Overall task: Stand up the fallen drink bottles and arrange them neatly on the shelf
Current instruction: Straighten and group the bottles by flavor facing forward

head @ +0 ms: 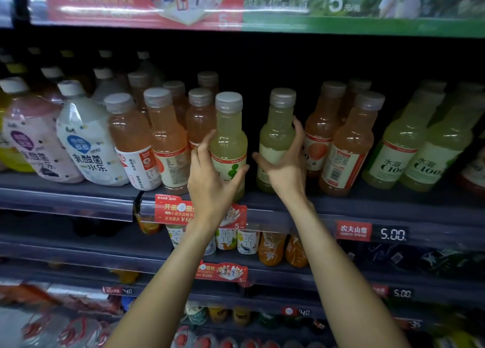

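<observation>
So, far left of the frame on the dark grey shelf (367, 206) there's a pink-labelled plastic bottle with a white cap (34, 137) and next to it a white-labelled yoghurt drink bottle (86, 143), both looking tilted, though that may just be the wide lens. Moving right, a bunch of orange-pink juice bottles with grey caps (168, 143) stand in rows going back into the shelf.

Centre of the frame is where the hands are. The left hand (212, 179) has its grip around the lower part of a pale green juice bottle with a grey cap (228, 137), thumb on the right side, fingers spread on the left; the bottle stands upright at the shelf's front edge. Just right of it, with a dark gap between, the right hand (284, 169) wraps its grip around a second pale green grey-capped bottle (277, 135), fingers curled round the right side, thumb in front. That one's upright too, base near the shelf's front.

Further right, more orange-pink bottles with red-edged labels (346, 148), touching the right hand's fingers or very near it. At the right edge stand two pale green bottles marked C100 (414, 148).

Below the shelf lip: a red promo tag (173, 208) at centre and a 5.00 price tag (392, 234) lower right.
</observation>
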The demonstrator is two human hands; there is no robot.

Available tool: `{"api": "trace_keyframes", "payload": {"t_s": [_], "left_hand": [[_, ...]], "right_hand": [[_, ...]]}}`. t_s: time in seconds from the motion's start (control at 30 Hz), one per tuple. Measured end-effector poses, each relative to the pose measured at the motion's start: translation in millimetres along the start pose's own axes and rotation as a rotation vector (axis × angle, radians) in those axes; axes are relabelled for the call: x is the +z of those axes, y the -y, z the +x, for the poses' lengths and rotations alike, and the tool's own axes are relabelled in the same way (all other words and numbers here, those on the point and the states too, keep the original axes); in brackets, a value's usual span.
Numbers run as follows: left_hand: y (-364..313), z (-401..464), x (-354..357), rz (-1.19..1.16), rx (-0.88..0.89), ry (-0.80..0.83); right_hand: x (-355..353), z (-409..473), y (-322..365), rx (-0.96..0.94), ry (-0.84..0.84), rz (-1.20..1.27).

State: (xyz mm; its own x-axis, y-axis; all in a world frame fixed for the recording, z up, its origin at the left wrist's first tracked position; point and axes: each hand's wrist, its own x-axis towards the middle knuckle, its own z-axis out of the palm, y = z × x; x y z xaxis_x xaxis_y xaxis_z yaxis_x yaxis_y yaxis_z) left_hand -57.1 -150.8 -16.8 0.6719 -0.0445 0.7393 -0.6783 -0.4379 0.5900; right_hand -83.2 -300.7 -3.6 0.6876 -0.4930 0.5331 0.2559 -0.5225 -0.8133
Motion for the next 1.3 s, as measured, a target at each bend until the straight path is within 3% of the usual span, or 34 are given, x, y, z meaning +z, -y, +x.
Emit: {"api": "trace_keyframes", "payload": {"t_s": [0.13,0.27,0.4,0.53,0.63,0.77,0.97,1.13,1.3], "left_hand": [[-7.8,-0.6,10.7,-0.242,0.010,-0.004],[-48.9,-1.0,29.1,-0.406,0.130,0.047],[-106.4,-12.0,57.7,-0.520,0.203,0.206],[-157.2,-37.3,107.0,-0.469,0.209,0.336],[-178.6,-52.9,144.8,-0.401,0.110,0.370],[-186.0,-55.3,177.0,-0.360,0.020,0.410],[-184.9,-47.8,191.2,-0.439,0.043,0.519],[-185.8,-44.7,196.1,-0.374,0.050,0.544],[-190.9,-48.2,197.9,-0.381,0.037,0.571]], "right_hand": [[-20.8,-16.3,4.9,-0.109,-0.123,0.056],[-77.3,-27.1,16.3,-0.221,-0.266,0.030],[-153.6,-34.3,11.1,-0.134,-0.311,-0.004],[-221.0,-31.9,-7.4,-0.093,-0.434,-0.028],[-249.8,-21.1,-27.7,-0.094,-0.491,-0.051],[-267.3,-3.2,-52.6,-0.081,-0.461,-0.088],[-279.7,3.0,-81.4,0.010,-0.372,-0.102],[-299.3,4.0,-86.3,0.088,-0.308,-0.211],[-309.1,-2.8,-79.9,0.095,-0.250,-0.135]]}}
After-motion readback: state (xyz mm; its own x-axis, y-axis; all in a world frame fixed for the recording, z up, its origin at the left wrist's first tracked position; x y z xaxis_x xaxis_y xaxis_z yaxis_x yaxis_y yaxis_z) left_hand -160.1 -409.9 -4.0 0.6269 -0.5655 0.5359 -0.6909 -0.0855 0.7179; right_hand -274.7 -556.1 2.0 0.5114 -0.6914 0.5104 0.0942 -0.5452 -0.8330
